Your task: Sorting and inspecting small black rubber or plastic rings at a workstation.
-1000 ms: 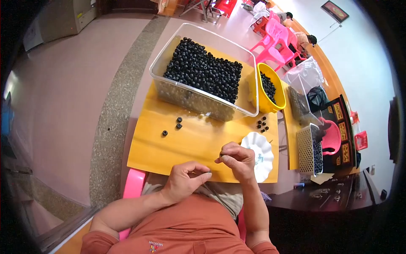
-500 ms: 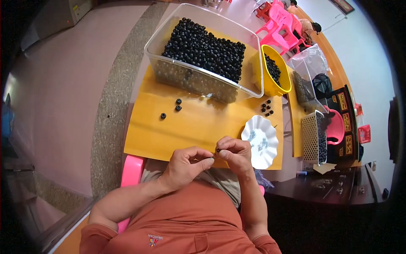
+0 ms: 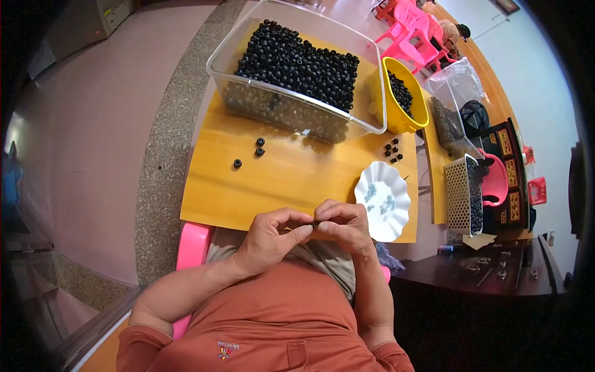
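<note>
My two hands meet over the near edge of the yellow table, fingertips touching. In my right hand (image 3: 348,228), thumb and fingers pinch a small black ring-shaped part (image 3: 316,223). The fingertips of my left hand (image 3: 273,239) are pressed against its left side; anything else between them is too small to make out. Just right of my hands lies a white scalloped plate (image 3: 398,214) with small pale blue-grey pieces (image 3: 385,204) on it. Three loose black parts (image 3: 260,151) are on the table to the left, and several more (image 3: 392,150) sit beyond the plate.
A large clear bin (image 3: 297,93) of black parts stands at the table's (image 3: 248,192) far side, beside a yellow basket (image 3: 409,121) holding more. Farther right are a white perforated basket (image 3: 457,198), a clear box (image 3: 455,124) and a dark table (image 3: 489,273). Pink chairs (image 3: 406,37) stand behind, near another person (image 3: 451,37).
My left fingertips have closed in on the black part in my right hand, so both hands now touch. The whole view has shifted slightly.
</note>
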Demonstrator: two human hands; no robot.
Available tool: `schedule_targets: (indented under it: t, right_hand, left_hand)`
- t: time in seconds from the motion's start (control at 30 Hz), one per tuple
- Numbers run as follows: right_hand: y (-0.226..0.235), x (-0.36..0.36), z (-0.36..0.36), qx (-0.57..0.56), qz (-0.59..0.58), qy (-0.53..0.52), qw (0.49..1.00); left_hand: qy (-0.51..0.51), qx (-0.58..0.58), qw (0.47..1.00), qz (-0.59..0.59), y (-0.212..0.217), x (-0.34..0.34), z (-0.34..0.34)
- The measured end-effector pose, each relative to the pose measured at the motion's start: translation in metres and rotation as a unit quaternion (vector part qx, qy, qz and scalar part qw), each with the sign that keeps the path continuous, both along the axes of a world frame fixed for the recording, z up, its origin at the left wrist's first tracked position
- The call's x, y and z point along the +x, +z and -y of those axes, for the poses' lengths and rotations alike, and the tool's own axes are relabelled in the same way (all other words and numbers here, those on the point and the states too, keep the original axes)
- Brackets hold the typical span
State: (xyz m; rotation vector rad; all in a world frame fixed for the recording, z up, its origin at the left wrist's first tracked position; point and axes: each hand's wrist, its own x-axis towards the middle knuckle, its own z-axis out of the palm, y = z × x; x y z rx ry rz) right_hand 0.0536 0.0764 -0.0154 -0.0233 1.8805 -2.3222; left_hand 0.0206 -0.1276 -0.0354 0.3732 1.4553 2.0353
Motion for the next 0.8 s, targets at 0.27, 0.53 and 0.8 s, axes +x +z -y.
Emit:
schedule_targets:
  t: [0.27, 0.53, 0.8]
  right_hand:
    - [0.002, 0.001, 0.001, -0.02, 0.02, 0.013, 1.0]
    - [0.001, 0.0, -0.003, 0.001, 0.001, 0.031, 1.0]
    - [0.01, -0.001, -0.005, 0.043, -0.003, 0.071, 0.997]
  left_hand:
    - [-0.009, 0.022, 1.0, 0.01, -0.005, 0.0, -0.001]
    - [-0.021, 0.033, 0.999, 0.016, -0.005, 0.0, -0.002]
    - [-0.044, 0.016, 0.998, 0.036, -0.003, 0.0, -0.002]
